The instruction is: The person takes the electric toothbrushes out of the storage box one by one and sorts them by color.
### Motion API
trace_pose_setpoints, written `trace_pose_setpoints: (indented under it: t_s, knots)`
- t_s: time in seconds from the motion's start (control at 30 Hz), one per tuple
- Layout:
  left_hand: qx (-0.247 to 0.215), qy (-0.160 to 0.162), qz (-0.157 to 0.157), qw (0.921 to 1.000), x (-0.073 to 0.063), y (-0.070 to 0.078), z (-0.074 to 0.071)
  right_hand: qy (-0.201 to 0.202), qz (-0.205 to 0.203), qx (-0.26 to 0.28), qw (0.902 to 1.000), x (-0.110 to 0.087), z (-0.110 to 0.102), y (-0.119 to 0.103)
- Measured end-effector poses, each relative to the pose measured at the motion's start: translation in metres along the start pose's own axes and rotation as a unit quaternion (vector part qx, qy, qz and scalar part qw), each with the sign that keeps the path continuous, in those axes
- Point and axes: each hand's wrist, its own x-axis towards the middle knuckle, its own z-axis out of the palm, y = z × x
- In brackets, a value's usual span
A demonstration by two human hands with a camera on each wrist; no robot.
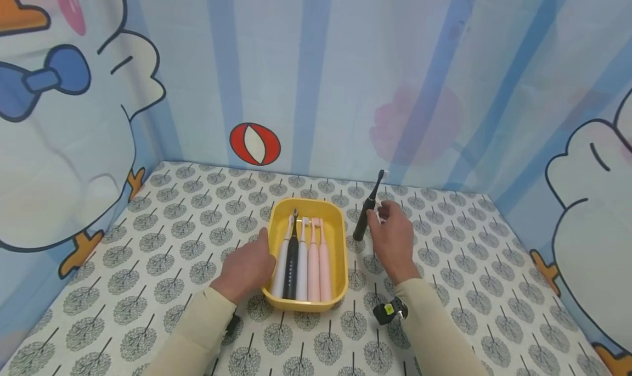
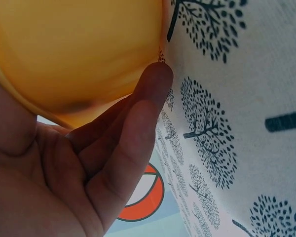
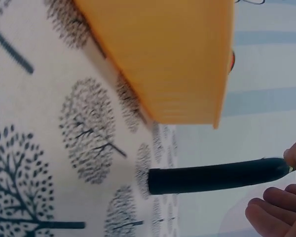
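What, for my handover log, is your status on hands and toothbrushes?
Left hand holding yellow bin. Right hand pinching black electric toothbrush, right of bin. Five more electric toothbrushes inside. No obstruction visible between held brush and bin.

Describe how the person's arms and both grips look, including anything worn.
The left sleeve and right sleeve are long, plain and cream, reaching the wrists. The left grip and right grip are hands without gloves. At the right wrist is a small black device with a yellow-green patch. A dark item shows by the left wrist, too hidden to make out.
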Motion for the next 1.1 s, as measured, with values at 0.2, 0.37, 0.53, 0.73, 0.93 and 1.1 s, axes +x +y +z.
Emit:
trace_pose_setpoints:
  t_s: [0.2,0.37,0.53,0.73,0.93,1.1]
  knots:
    - [-0.004,0.004,0.007,1.0000,0.000,-0.001,-0.001,0.019,-0.021,0.021,0.9994,-0.004,-0.008,-0.017]
    - [-0.005,0.007,0.012,0.9999,-0.001,-0.001,-0.001,0.000,-0.026,0.045,0.9987,-0.008,-0.013,-0.034]
    - [-0.006,0.007,0.011,0.9999,-0.001,-0.001,-0.001,-0.029,-0.012,0.031,0.9990,-0.010,-0.014,-0.047]
    - [-0.007,0.006,0.007,0.9999,-0.001,0.000,-0.001,-0.064,-0.021,0.030,0.9973,-0.016,-0.013,-0.060]
    - [-0.008,0.007,0.002,0.9999,0.000,-0.001,0.000,-0.109,-0.012,0.021,0.9937,-0.019,-0.013,-0.076]
    - [-0.011,0.006,0.002,0.9999,0.001,-0.001,0.001,-0.141,-0.005,0.005,0.9900,-0.021,-0.009,-0.085]
